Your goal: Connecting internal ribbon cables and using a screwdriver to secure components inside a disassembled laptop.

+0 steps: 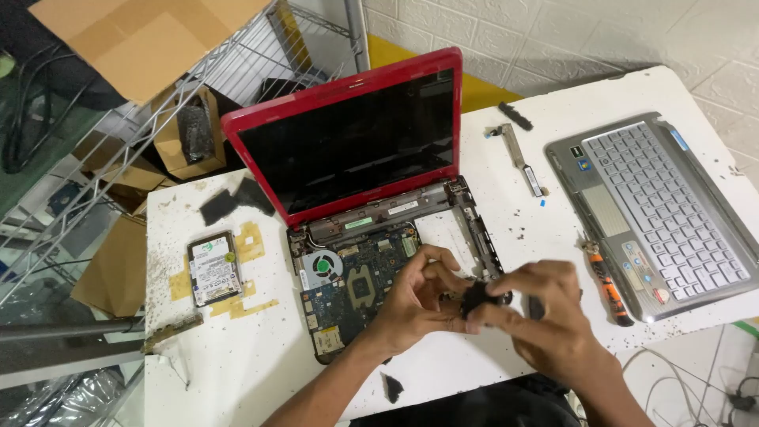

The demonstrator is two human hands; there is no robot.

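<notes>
Head view, fingers: both hands meet over the lower right of the opened laptop, fingertips pinched together on one small black part.
Left hand: thumb and forefinger curl in from nine o'clock of the part and close on it; the other fingers are bent over the circuit board.
Right hand: comes in from four o'clock, thumb and fingers clamped on the same part, forefinger stretched out over its top.
Small black part: held just above the laptop's bare right bay, at the table's front middle; its shape is mostly hidden by the fingers.
Red laptop: lid up and screen dark at twelve o'clock of the hands, keyboard deck off.
Circuit board: exposed, blue, just at nine o'clock of the hands, with a round fan at its upper left.
Screwdriver: orange and black, lying at three o'clock, against the edge of the silver keyboard deck.
Silver keyboard deck: at two o'clock, flat on the table.
Hard drive: at nine o'clock, well apart, on yellowish tape patches.
Narrow bracket strip: at one o'clock, beside the lid.
White table: speckled with dark crumbs and black scraps.
Wire shelf: at ten o'clock, holding cardboard boxes.
</notes>
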